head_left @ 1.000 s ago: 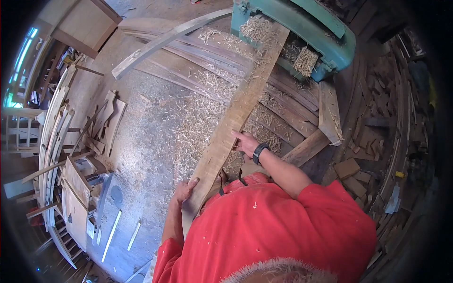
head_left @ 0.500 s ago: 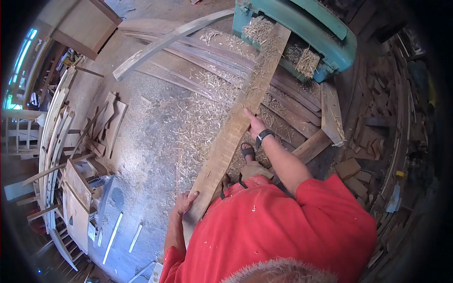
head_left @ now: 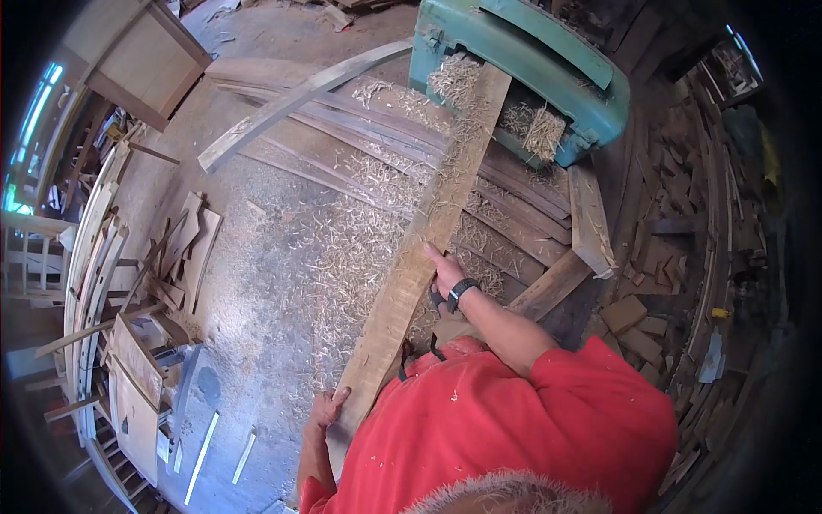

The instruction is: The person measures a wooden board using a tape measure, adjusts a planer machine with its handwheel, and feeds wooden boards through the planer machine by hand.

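Observation:
A long wooden board (head_left: 396, 306) slants from my body up to a green machine (head_left: 548, 77), its far end inside the machine's opening. My right hand (head_left: 445, 272), with a dark watch on the wrist, grips the board's right edge around mid-length, thumb on top. Near the close end, my left hand (head_left: 328, 408) holds the left edge, its thumb on top and the other fingers hidden beneath. Wood shavings (head_left: 456, 80) lie heaped at the machine's opening and are scattered over the far part of the board.
Long planks (head_left: 334, 128) lie on the floor under the board, with a curved beam (head_left: 295, 101) across them. A short timber (head_left: 591, 221) is at the machine's right. Scrap wood (head_left: 184, 248) and curved frames (head_left: 94, 240) stand left; offcuts (head_left: 623, 314) lie right.
Over the last half second my right hand has slid back along the board toward my body. The board remains held in both hands, and the view has shifted slightly.

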`<state>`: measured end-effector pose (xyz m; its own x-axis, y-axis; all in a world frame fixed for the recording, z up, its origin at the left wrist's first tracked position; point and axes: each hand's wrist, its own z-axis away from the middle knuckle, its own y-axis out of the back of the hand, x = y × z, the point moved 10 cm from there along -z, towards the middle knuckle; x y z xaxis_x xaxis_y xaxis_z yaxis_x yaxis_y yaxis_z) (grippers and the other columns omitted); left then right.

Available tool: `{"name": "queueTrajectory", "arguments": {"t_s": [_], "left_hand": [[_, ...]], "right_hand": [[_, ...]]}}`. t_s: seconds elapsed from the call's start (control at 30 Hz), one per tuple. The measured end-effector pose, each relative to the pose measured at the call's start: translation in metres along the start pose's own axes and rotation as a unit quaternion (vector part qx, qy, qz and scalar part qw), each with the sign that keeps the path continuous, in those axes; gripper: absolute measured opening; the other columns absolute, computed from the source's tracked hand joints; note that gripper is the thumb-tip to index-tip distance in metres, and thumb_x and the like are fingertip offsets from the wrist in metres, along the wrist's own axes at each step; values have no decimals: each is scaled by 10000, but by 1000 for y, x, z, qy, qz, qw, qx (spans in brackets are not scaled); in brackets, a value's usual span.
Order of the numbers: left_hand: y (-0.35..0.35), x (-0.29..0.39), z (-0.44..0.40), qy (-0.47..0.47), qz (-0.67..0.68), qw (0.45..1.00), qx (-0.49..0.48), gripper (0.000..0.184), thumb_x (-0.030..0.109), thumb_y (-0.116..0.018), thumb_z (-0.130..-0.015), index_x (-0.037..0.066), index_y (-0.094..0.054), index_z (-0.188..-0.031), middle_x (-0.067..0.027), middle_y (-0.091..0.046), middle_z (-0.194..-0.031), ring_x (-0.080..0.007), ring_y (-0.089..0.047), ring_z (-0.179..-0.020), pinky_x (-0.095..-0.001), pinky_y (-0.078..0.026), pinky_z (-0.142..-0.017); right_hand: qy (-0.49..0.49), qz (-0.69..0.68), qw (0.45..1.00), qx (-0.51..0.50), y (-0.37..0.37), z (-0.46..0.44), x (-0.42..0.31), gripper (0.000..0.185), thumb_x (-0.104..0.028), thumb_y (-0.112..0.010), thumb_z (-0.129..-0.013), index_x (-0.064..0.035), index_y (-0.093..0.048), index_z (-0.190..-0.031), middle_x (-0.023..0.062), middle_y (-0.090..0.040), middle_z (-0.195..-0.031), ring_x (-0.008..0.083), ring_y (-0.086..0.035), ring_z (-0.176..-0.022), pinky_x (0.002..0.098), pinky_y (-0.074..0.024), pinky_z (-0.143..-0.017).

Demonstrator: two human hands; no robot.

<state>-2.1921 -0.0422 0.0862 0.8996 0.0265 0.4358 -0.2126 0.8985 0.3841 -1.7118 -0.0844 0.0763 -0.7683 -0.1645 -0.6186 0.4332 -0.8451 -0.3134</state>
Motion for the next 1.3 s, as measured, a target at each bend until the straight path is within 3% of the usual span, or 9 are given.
{"name": "queueTrajectory", "arguments": {"t_s": [0.23,0.37,0.47,0.53,0.6,0.87,1.07,1.23,1.3], "left_hand": [[-2,-29,11,16,86,996,6,810,737,-582,-781,-64,-690,-842,-140,-583,-625,-229,-553,-644,-428,-446,-619],[9,-20,27,24,39,999,1,782,715,-597,-789,-61,-683,-818,-104,-584,-624,-205,-538,-634,-416,-441,-608],[13,-17,39,38,27,999,-12,804,732,-555,-805,-63,-682,-820,-118,-593,-630,-223,-547,-629,-425,-442,-616],[9,-23,34,-50,25,998,-7,799,724,-521,-828,-59,-681,-834,-158,-600,-640,-254,-568,-649,-430,-445,-643],[8,-48,31,-21,9,1000,6,795,719,-508,-836,-57,-679,-837,-171,-599,-648,-264,-569,-659,-430,-446,-657],[10,-63,54,46,22,998,-21,770,697,-491,-848,-47,-685,-864,-241,-643,-750,-326,-593,-732,-438,-460,-733],[-6,-113,56,-38,0,999,11,755,680,-494,-854,-48,-687,-896,-272,-652,-796,-359,-623,-780,-443,-462,-756],[-2,-131,83,77,7,997,10,743,659,-471,-864,-48,-685,-939,-324,-649,-888,-445,-637,-891,-478,-466,-809],[-2,-134,93,81,9,997,6,734,653,-468,-871,-43,-688,-944,-328,-647,-905,-462,-629,-919,-483,-466,-824]], "right_hand": [[12,-35,999,-29,-11,7,21,495,-338,-704,-900,-39,-559,-1267,42,-645,-1156,172,-622,-1036,342,-505,-870],[1,-21,998,-59,-19,16,30,515,-339,-666,-933,-31,-511,-1316,68,-609,-1238,200,-595,-1116,392,-484,-956],[-7,-21,998,-58,-19,21,41,521,-334,-676,-926,-31,-510,-1316,60,-607,-1232,195,-590,-1118,389,-480,-957],[-7,-27,997,-65,-26,27,43,515,-331,-683,-922,-35,-516,-1310,55,-609,-1223,190,-588,-1115,386,-481,-953],[-7,-21,999,-48,-28,34,46,539,-355,-688,-912,-10,-523,-1293,51,-622,-1189,162,-603,-1043,338,-494,-879],[-31,3,998,-60,-28,40,71,565,-364,-680,-913,-9,-503,-1315,83,-600,-1233,208,-580,-1117,362,-474,-940],[-73,-49,993,-76,-45,71,84,521,-271,-696,-909,-33,-504,-1330,79,-597,-1255,221,-574,-1152,396,-467,-976],[-117,-29,988,-95,-56,95,103,487,-250,-703,-903,-60,-533,-1318,59,-615,-1244,208,-591,-1138,395,-479,-966],[-151,-14,983,-109,-58,103,113,461,-233,-711,-898,-69,-556,-1299,49,-632,-1227,202,-598,-1140,394,-489,-953]]}}
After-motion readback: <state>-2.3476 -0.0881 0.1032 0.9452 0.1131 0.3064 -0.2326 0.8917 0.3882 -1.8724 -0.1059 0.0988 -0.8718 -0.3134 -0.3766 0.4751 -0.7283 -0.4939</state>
